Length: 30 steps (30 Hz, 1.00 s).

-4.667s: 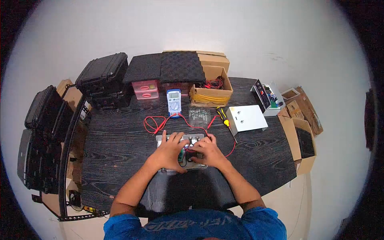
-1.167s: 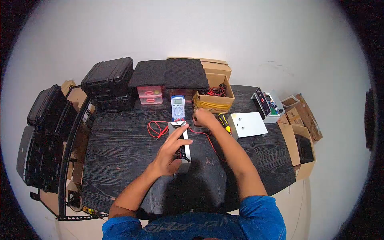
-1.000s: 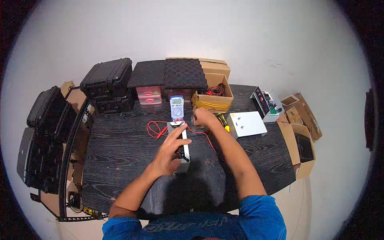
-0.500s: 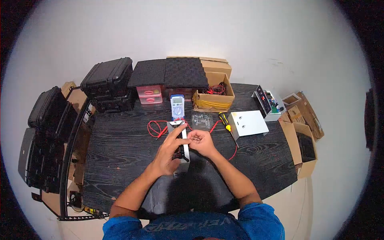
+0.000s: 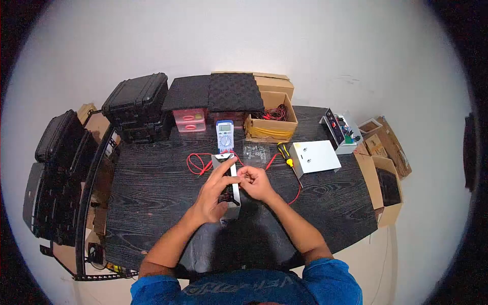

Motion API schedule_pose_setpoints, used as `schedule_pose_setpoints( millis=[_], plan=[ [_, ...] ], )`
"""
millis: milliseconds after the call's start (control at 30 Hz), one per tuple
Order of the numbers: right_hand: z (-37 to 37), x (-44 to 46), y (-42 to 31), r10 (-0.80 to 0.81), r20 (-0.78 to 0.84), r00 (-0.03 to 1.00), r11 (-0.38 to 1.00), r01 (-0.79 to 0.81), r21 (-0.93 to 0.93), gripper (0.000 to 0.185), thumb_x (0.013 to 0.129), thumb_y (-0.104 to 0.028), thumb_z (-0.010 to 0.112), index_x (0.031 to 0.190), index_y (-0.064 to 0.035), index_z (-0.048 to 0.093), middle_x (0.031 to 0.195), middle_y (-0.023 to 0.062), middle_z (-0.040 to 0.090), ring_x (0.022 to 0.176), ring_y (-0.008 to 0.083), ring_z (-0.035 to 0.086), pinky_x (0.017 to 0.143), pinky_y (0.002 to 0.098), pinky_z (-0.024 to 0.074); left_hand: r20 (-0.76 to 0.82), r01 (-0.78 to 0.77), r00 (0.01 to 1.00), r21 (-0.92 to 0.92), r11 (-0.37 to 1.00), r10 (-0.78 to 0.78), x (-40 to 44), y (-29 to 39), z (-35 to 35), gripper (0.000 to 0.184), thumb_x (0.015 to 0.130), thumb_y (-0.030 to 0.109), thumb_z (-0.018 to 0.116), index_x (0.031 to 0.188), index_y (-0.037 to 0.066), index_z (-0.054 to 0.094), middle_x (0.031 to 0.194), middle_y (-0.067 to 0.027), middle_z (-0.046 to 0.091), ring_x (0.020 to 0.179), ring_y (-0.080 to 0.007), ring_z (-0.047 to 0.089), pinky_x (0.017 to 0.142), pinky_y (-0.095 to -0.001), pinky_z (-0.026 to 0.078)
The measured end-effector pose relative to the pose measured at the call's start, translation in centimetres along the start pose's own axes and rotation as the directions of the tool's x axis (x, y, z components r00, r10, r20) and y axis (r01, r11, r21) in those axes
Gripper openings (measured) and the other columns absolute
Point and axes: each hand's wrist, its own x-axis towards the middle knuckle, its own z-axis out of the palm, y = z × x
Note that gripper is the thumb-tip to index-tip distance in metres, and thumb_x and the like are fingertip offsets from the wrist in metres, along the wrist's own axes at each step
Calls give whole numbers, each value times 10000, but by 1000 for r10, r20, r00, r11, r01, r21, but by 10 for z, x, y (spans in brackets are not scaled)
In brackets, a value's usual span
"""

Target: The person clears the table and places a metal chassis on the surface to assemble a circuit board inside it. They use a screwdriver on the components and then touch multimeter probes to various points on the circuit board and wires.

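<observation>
Tipping hazard: 1 white enclosure point(image 5: 236, 193)
Our left hand point(image 5: 209, 199) loosely grasps it; we cannot tell whether our curled right hand point(image 5: 258, 184) holds anything. Side pressure could tip it.

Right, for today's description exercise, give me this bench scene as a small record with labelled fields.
Left hand: left hand spread across the white-edged case
Right hand: right hand at the case's right side, fingers bent; anything held is too small to tell
Instrument: multimeter beyond the case, red lead looped left
Tool: yellow-and-black screwdriver beside the white panel
Storage: open cardboard box with cables
</observation>
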Motion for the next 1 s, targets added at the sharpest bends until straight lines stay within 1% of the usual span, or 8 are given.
schedule_pose_setpoints(
  millis=[67, 267, 467, 567, 667, 767, 867, 1000],
  plan=[
    [3, -1, -26, -75, 0, 997, 944, 71, -323, 68, 957, -43, 644, 1012, -12, 669, 805, 20, 676, 688, 80, 631, 633, 255, 504, 0, -3, 1000, -6, 1000, 3, 1, 0, 0, 660, 751, 344, 634, 1338, 44, 605, 1606, -324, 369, 1468, -529, 389, 1213, -558, 287],
    [-10, 5, -6, -266, 280, 922, 809, 372, -455, 79, 879, -78, 650, 945, -38, 637, 713, 74, 602, 612, 184, 611, 602, 330, 492, -2, -20, 1000, 2, 1000, 20, 0, -1, 0, 675, 716, 286, 627, 1346, 45, 596, 1607, -323, 369, 1472, -522, 390, 1218, -549, 285],
    [8, 0, -50, -131, 10, 991, 903, 123, -412, 108, 836, -108, 667, 914, -43, 631, 663, 85, 581, 596, 198, 607, 593, 348, 492, 6, -15, 1000, 9, 1000, 15, 1, 0, 0, 680, 715, 277, 618, 1352, 39, 596, 1607, -329, 365, 1472, -522, 390, 1221, -550, 279],
    [-4, 3, -30, -248, 211, 946, 793, 323, -516, 115, 831, -98, 664, 925, -42, 629, 660, 78, 579, 587, 182, 599, 586, 333, 488, 7, -20, 1000, 2, 1000, 20, 1, -1, 0, 669, 734, 292, 612, 1354, 40, 596, 1607, -330, 364, 1470, -521, 394, 1219, -550, 282],
    [0, -1, -45, -108, 98, 989, 845, 143, -515, 112, 832, -86, 657, 929, -38, 627, 655, 72, 578, 574, 177, 591, 578, 332, 483, 1, -12, 1000, -5, 1000, 12, 0, -1, 0, 653, 760, 320, 603, 1352, 44, 598, 1607, -331, 364, 1467, -520, 399, 1214, -549, 288],
    [5, 0, -47, -156, 55, 986, 870, 164, -466, 116, 842, -72, 650, 950, -42, 619, 659, 65, 576, 575, 177, 592, 576, 332, 482, -1, -14, 1000, 3, 1000, 14, 0, -3, 1, 643, 787, 357, 595, 1350, 47, 600, 1607, -329, 365, 1463, -523, 402, 1210, -547, 294],
    [-5, 2, -35, -182, 180, 967, 827, 249, -504, 143, 865, -62, 649, 999, -54, 599, 679, 57, 578, 595, 181, 599, 583, 327, 485, 3, -15, 1000, 8, 1000, 15, 0, -1, 0, 641, 773, 333, 598, 1347, 47, 600, 1608, -323, 368, 1460, -526, 403, 1212, -546, 293],
    [0, 0, -47, -109, 115, 987, 904, 147, -402, 166, 904, -61, 635, 1058, -61, 573, 698, 80, 568, 606, 195, 603, 595, 341, 490, 10, -1, 1000, 15, 1000, 1, 2, 2, -1, 660, 713, 247, 599, 1341, 45, 598, 1605, -315, 376, 1459, -523, 405, 1219, -546, 286]
  ],
)
